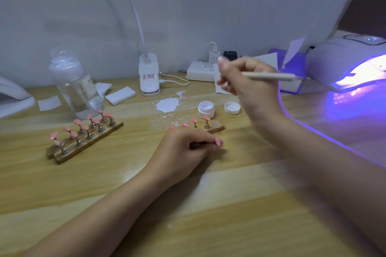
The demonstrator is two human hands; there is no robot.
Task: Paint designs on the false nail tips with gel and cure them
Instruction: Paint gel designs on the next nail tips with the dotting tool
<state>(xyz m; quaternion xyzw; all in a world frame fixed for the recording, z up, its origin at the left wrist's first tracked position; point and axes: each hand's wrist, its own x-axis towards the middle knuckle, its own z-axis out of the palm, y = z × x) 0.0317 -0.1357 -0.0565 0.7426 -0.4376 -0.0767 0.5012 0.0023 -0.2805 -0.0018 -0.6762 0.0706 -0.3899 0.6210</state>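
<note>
A: Hands?
B: Left hand rests on the table, fingers curled together, pinching a small stand with a pink nail tip at the fingertips. Right hand is raised and blurred, fingers closed round a thin brush pointing right.
A: Other tips?
B: A few on the strip just beyond the left hand; more on the rack at left. Open gel jar behind the strip, lid beside it. Curing lamp far right, glowing violet.

pink nail tips, violet-glowing lamp
</note>
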